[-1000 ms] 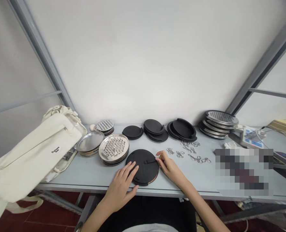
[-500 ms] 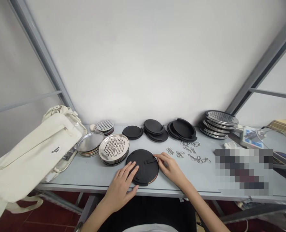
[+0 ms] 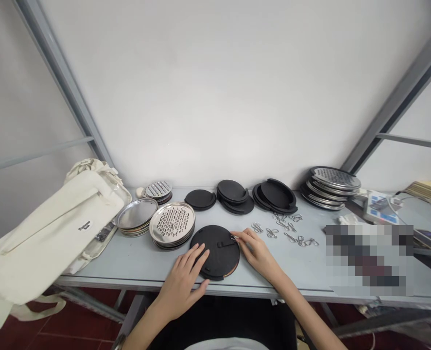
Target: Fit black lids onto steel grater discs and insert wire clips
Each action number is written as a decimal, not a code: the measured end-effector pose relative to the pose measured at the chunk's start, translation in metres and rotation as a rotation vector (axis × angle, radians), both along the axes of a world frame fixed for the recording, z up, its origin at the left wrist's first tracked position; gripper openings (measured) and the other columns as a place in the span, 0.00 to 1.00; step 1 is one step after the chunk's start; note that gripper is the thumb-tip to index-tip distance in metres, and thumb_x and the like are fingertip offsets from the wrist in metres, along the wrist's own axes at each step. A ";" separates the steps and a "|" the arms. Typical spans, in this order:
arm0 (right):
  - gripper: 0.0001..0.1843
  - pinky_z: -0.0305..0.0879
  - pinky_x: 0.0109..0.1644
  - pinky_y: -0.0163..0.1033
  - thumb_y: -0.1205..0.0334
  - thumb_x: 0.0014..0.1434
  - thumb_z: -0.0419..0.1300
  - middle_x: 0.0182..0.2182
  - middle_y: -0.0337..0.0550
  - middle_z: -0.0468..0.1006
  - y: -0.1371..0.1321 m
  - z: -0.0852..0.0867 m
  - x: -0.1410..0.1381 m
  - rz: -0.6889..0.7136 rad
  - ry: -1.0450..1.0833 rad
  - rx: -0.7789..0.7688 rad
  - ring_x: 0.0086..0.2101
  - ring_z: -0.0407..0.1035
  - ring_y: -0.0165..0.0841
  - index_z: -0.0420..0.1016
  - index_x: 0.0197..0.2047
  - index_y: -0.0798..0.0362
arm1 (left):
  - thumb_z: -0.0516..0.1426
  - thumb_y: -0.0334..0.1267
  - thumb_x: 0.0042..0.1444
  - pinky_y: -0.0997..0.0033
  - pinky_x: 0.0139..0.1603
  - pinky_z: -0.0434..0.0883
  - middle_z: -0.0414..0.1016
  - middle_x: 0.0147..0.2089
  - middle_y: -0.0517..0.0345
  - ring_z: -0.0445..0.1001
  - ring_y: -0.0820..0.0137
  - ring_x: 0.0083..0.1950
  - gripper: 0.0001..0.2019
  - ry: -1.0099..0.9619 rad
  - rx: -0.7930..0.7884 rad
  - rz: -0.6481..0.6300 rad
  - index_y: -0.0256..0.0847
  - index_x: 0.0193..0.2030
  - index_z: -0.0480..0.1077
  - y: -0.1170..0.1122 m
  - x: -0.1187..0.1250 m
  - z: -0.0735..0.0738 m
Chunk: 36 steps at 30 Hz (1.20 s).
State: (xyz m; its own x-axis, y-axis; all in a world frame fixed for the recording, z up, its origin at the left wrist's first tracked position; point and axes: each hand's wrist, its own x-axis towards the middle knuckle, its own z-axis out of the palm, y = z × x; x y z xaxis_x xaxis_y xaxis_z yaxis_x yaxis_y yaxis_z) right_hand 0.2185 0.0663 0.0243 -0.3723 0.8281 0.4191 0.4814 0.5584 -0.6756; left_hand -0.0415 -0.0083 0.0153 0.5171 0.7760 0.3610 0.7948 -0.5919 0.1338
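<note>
A round black disc point(image 3: 215, 253) lies flat near the table's front edge, with a slot running to its upper right rim and a copper-coloured edge showing at the lower right. My left hand point(image 3: 184, 272) rests on the disc's left side, fingers spread and flat. At the upper right rim, my right hand point(image 3: 252, 249) pinches a small metal wire clip point(image 3: 233, 237) at the end of the slot; the fingertips partly hide it. More bent wire clips point(image 3: 271, 233) are scattered right of the disc. A stack of round metal grater plates point(image 3: 172, 224) stands just left of it.
Plain metal discs point(image 3: 137, 215) and small graters point(image 3: 158, 189) sit farther left beside a cream bag point(image 3: 55, 228). Black round holders point(image 3: 232, 191) line the wall, with stacked graters in holders point(image 3: 332, 182) at back right. A blue-and-white box point(image 3: 382, 208) lies farther right.
Both hands and the disc keep nearly the same place. The right fingertips shift very slightly at the clip, and the view moves a little.
</note>
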 end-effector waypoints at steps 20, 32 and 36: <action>0.15 0.59 0.32 0.34 0.58 0.66 0.46 0.25 0.36 0.70 -0.003 0.003 -0.002 0.025 -0.057 -0.167 0.26 0.64 0.32 0.67 0.51 0.52 | 0.50 0.36 0.63 0.56 0.63 0.60 0.48 0.71 0.52 0.48 0.57 0.70 0.30 0.009 -0.033 0.001 0.43 0.70 0.46 0.000 0.000 0.001; 0.10 0.56 0.29 0.33 0.59 0.66 0.47 0.23 0.31 0.63 -0.003 0.004 -0.002 0.015 -0.051 -0.181 0.24 0.61 0.29 0.64 0.47 0.51 | 0.51 0.37 0.62 0.56 0.63 0.62 0.50 0.70 0.52 0.51 0.57 0.69 0.31 0.002 -0.005 -0.001 0.43 0.70 0.47 0.000 0.000 0.001; 0.08 0.55 0.29 0.33 0.60 0.66 0.47 0.23 0.31 0.60 -0.002 0.002 -0.002 0.012 -0.043 -0.184 0.23 0.59 0.29 0.63 0.46 0.51 | 0.51 0.37 0.62 0.55 0.63 0.61 0.49 0.71 0.52 0.49 0.57 0.70 0.31 0.016 -0.028 0.003 0.43 0.70 0.46 0.000 0.000 0.001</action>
